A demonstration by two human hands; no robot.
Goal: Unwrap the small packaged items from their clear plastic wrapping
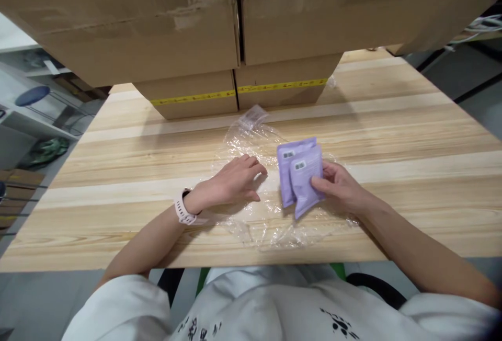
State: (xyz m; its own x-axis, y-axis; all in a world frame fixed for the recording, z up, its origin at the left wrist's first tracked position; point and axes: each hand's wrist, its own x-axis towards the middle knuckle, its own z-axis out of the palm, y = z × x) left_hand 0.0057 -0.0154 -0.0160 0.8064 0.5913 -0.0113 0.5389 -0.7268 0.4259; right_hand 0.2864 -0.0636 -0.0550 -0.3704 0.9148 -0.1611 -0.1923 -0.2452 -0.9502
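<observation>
Two purple packets (300, 176) with small white labels overlap each other above a crumpled clear plastic bag (251, 142) on the wooden table (411, 116). My right hand (339, 186) grips the packets by their right edge, thumb on top. My left hand (235, 181) rests palm down on the plastic bag just left of the packets, fingers slightly curled and holding nothing. A white watch (183, 210) sits on my left wrist.
Large cardboard boxes (219, 27) with yellow tape stand stacked at the table's far side, overhanging it. Shelving and a blue stool (32, 95) are off to the left. Cables (484, 24) lie at the far right.
</observation>
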